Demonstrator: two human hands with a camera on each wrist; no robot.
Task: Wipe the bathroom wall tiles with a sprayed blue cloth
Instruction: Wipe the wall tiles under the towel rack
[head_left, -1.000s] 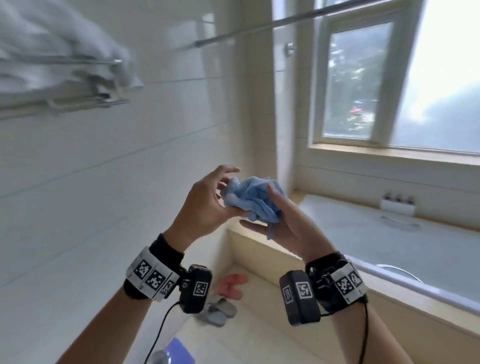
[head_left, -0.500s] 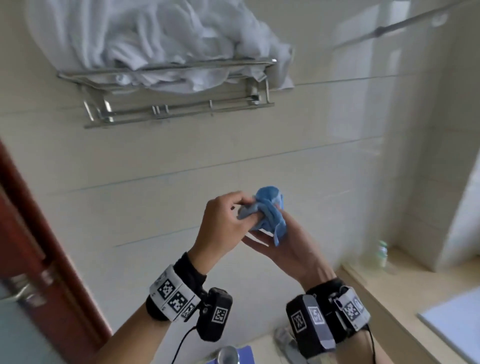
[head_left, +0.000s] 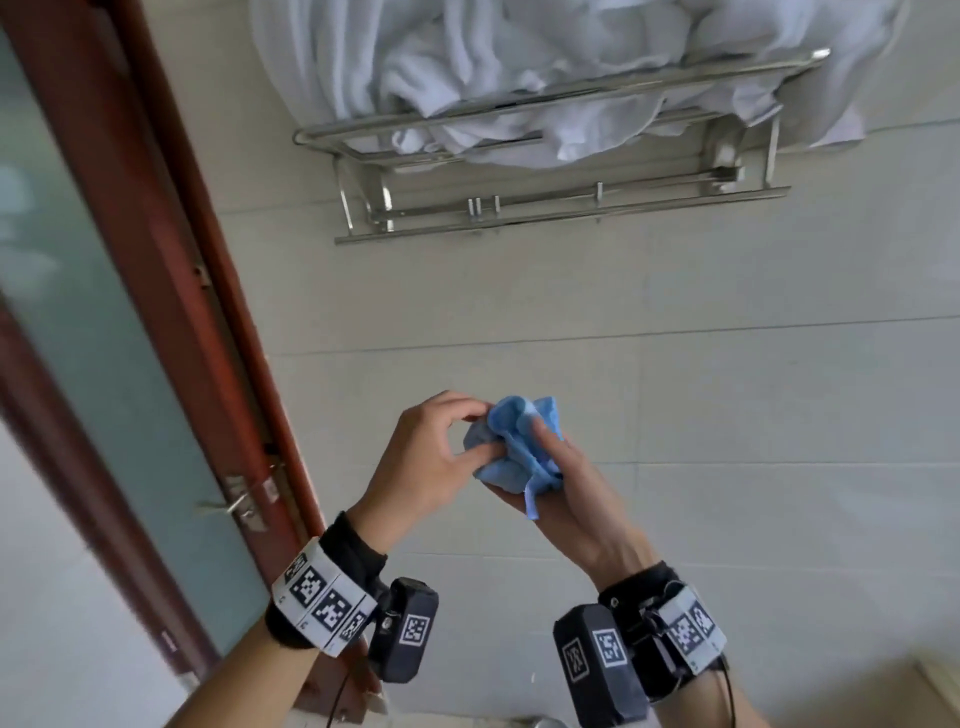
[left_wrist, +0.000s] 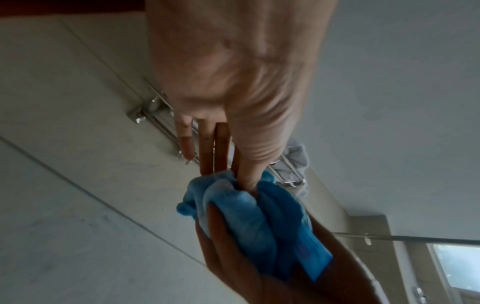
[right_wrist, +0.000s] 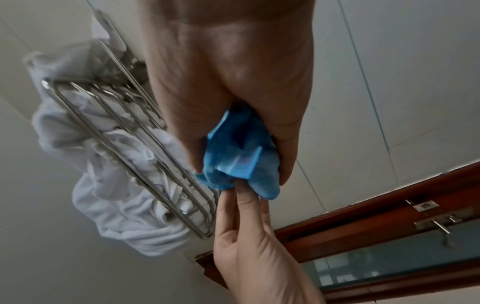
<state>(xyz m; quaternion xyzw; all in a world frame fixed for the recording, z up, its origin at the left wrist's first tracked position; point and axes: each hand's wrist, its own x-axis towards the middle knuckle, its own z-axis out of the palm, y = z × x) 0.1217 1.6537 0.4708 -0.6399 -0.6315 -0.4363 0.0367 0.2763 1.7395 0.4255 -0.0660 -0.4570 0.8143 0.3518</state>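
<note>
A bunched blue cloth (head_left: 519, 447) is held between two bare hands in front of the wall tiles (head_left: 727, 395), not touching them. It is cradled in the right hand (head_left: 566, 493), whose fingers and thumb are curled round it, while one edge is pinched by the thumb and fingertips of the left hand (head_left: 431, 462). A black strap and a camera unit are worn on each wrist. Above the hands, a metal towel rack (head_left: 561, 208) is fixed to the wall, with white towels (head_left: 519, 67) heaped on it. A red-brown door frame (head_left: 171, 249) with frosted glass is seen at the left edge.
</note>
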